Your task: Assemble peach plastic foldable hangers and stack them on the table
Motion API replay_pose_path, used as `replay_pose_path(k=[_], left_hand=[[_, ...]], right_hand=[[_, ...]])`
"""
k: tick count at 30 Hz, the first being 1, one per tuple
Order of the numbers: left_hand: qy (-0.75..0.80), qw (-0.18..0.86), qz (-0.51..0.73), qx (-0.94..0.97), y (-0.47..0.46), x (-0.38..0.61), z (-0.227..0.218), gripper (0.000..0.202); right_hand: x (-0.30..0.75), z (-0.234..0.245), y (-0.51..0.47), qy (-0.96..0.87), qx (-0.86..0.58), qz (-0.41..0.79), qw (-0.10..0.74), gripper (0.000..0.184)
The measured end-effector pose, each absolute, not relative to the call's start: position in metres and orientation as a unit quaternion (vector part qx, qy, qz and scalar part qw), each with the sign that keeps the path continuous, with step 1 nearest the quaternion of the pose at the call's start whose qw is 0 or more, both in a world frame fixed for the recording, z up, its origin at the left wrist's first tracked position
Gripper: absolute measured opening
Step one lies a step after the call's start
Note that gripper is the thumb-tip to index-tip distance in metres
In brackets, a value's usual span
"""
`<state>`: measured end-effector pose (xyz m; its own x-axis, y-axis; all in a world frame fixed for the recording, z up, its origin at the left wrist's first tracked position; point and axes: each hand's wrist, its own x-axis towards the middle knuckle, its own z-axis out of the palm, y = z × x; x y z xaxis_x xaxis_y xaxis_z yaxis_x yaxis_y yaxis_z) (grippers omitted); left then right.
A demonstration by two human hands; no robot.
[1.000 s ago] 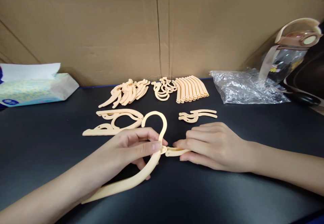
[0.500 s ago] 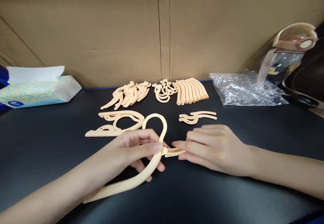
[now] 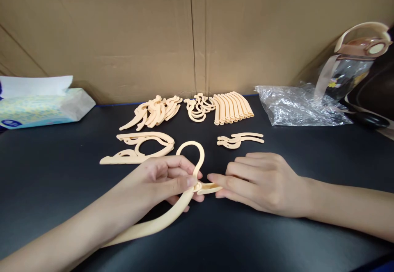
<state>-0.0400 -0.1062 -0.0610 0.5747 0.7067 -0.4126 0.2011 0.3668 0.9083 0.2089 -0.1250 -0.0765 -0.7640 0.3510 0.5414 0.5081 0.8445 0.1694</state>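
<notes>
A cream plastic hanger (image 3: 172, 216), with a curved hook at its top, is held between my hands just above the dark table. My left hand (image 3: 168, 184) pinches it at the joint under the hook, thumb in front; one long arm of the hanger runs down and left past my wrist. My right hand (image 3: 261, 184) is closed on the hanger's other arm, and only a short stretch of that arm shows beside the joint. Behind my left hand lies a folded hanger (image 3: 154, 154). Two small curved pieces (image 3: 240, 140) lie beyond my right hand.
At the back of the table sit a heap of hanger arms (image 3: 156, 112), several loose hooks (image 3: 198, 107) and a row of hanger arms (image 3: 233, 108). A tissue pack (image 3: 46, 108) stands left. Clear plastic wrapping (image 3: 298, 106) and a drinking bottle (image 3: 353, 71) are at right.
The hanger's joint and the short visible stretch of its right arm have shifted slightly down and left. Both hands keep their grip. The view has moved a little.
</notes>
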Motion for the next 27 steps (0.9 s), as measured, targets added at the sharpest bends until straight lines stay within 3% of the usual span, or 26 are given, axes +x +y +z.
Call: replay_pose_path(k=[27], left_hand=[[0.483,0.648,0.174,0.563,-0.113,-0.030,-0.051,0.017]], right_hand=[[0.209,-0.076,-0.125,-0.940,-0.230,-0.117,0.223,0.037]])
